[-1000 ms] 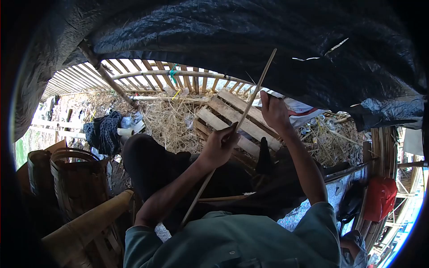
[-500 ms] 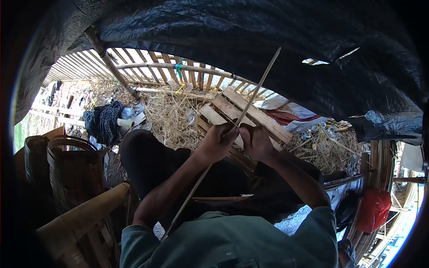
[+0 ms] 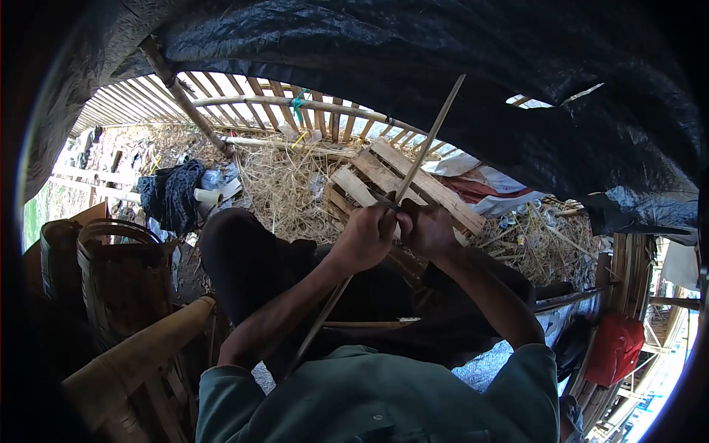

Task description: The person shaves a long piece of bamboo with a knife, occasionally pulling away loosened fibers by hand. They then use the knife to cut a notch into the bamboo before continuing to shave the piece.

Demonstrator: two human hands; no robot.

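A long, thin bamboo strip [image 3: 432, 133] runs slantwise from the upper right, through my hands, down past my left forearm toward my lap. My left hand [image 3: 365, 240] is closed around it. Close beside, almost touching, my right hand [image 3: 430, 235] is closed with its thumb toward the strip. A short dark knife blade [image 3: 385, 201] sticks out leftward from the right hand and crosses the strip just above my left fingers. The knife's handle is hidden in the right fist.
Wooden slats [image 3: 384, 173] lie ahead on straw [image 3: 284, 192]. Woven bamboo baskets [image 3: 122, 277] and a thick bamboo pole [image 3: 140, 351] stand at left. Black tarp [image 3: 443, 37] hangs low overhead. A red bag [image 3: 617, 347] is at right, a slatted fence [image 3: 281, 107] beyond.
The strip has turned slightly, showing a wider face. My right hand has rolled a little, and the dark blade now shows above my left fingers. Both hands stay near the same place.
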